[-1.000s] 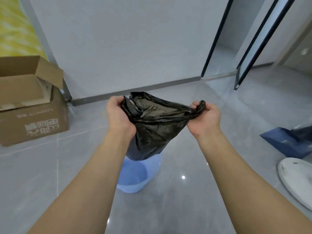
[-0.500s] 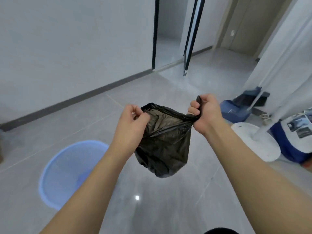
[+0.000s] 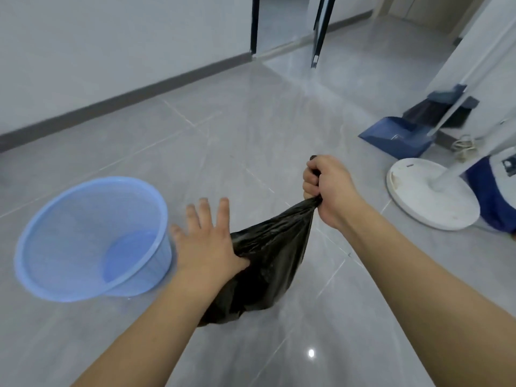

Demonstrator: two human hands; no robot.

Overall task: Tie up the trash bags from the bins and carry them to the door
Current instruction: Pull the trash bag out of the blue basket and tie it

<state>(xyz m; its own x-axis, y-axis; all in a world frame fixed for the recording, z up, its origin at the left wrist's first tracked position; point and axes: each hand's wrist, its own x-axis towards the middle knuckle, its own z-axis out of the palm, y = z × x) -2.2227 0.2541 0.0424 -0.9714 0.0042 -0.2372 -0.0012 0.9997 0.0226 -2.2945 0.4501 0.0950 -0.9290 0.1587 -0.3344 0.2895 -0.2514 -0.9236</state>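
**Black bag gathered in the right fist, left hand flat against its side**

The right hand (image 3: 328, 188) is closed tightly round the bunched neck of the black trash bag (image 3: 268, 261) — the plastic runs through the curled fingers (image 3: 310, 181), and a small tip pokes out above the fist. The bag hangs down and to the left from that grip, clear of the grey tiled floor (image 3: 223, 135). The left hand (image 3: 208, 241) holds nothing — its fingers are spread and straight, the thumb side pressed against the bag's upper left flank. Just left of that hand stands the light blue mesh bin (image 3: 83, 238), with no liner in it. A blue dustpan (image 3: 396, 135) and a white fan base (image 3: 427, 196) sit to the right.
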